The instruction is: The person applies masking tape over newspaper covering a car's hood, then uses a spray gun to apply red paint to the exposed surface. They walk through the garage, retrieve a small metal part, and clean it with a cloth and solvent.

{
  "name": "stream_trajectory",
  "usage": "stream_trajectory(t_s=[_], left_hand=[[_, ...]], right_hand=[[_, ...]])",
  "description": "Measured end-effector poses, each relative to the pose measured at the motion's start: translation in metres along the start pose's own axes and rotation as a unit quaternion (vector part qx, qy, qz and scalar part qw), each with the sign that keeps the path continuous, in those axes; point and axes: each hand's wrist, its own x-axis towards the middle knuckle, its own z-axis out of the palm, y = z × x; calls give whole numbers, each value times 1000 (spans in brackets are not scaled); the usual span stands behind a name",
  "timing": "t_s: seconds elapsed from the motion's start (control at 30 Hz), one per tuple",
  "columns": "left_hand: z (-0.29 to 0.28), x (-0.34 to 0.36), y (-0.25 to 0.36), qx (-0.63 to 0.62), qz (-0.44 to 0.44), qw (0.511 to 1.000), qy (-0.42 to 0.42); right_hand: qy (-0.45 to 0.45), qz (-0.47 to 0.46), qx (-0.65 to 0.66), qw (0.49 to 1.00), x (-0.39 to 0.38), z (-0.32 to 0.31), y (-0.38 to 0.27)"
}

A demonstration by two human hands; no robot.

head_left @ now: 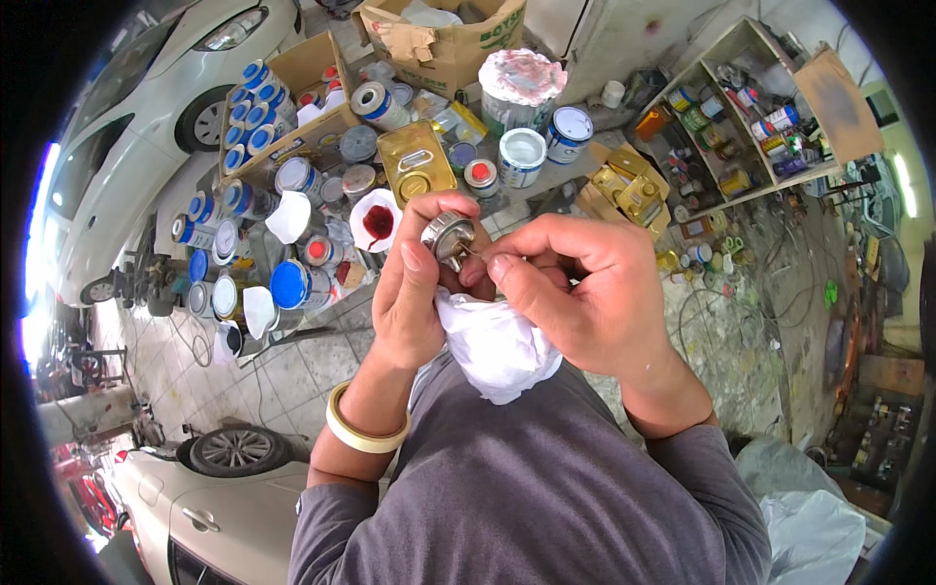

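Note:
My left hand (414, 283) is closed around a small round silver metal part with prongs, which looks like a spray gun air cap (448, 238). Its pronged side faces my right hand (590, 292), whose thumb and forefinger pinch a thin wire-like piece (472, 253) reaching to the metal. A crumpled white cloth (500, 351) hangs below both hands, against my grey shirt; which fingers keep it up is hidden. Around my left wrist sits a roll of cream masking tape (363, 436).
Ahead, a low table carries many paint cans (302, 284), a gold rectangular tin (416, 161) and a white cup with dark red paint (378, 221). An open cardboard box (444, 44) stands behind. Cars (166, 83) line the left; a wooden shelf (736, 127) stands at right.

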Motion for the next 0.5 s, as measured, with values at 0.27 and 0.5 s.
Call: stream_trajectory(t_s=[0.27,0.5], left_hand=[[-6,2,0,57,25,997,-45],[-4,3,-9,23,53,998,-29]], right_hand=[[-9,57,41,997,1,-11,-2],[-13,68,209,975,1,2,24]])
